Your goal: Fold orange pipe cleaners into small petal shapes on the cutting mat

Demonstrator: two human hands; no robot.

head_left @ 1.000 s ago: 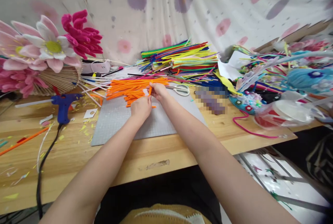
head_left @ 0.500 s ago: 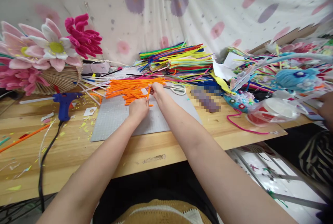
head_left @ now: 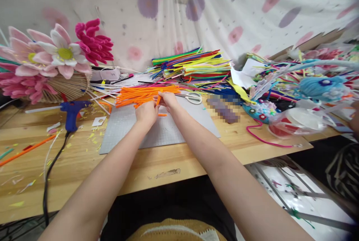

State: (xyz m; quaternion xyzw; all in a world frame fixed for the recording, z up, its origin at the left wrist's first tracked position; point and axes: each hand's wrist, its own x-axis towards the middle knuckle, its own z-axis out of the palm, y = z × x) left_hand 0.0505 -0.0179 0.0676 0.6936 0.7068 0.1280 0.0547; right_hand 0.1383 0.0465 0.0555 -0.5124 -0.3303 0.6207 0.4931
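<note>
A short orange pipe cleaner [head_left: 158,99] is pinched between my two hands, above the grey cutting mat [head_left: 123,132]. My left hand [head_left: 147,113] closes on its lower end, fingers partly hidden behind the knuckles. My right hand [head_left: 168,101] grips the upper part with thumb and fingertips. Just behind both hands, a heap of orange pipe cleaners [head_left: 129,96] lies across the back of the mat. One loose orange piece sits on the mat between my wrists. Scissors with pale handles [head_left: 194,98] rest right of my right hand.
A blue glue gun [head_left: 72,116] with a black cord and pipe-cleaner flowers [head_left: 64,54] stand left. Bundled coloured pipe cleaners [head_left: 196,65] lie at the back. On the right are a plastic-wrapped cup [head_left: 297,121] and a pink pipe cleaner [head_left: 260,140]. Another person's arm shows at the far right edge.
Both hands have moved slightly closer together, and the orange pipe cleaner between them looks bent or folded over instead of straight. The view has shifted a little.
</note>
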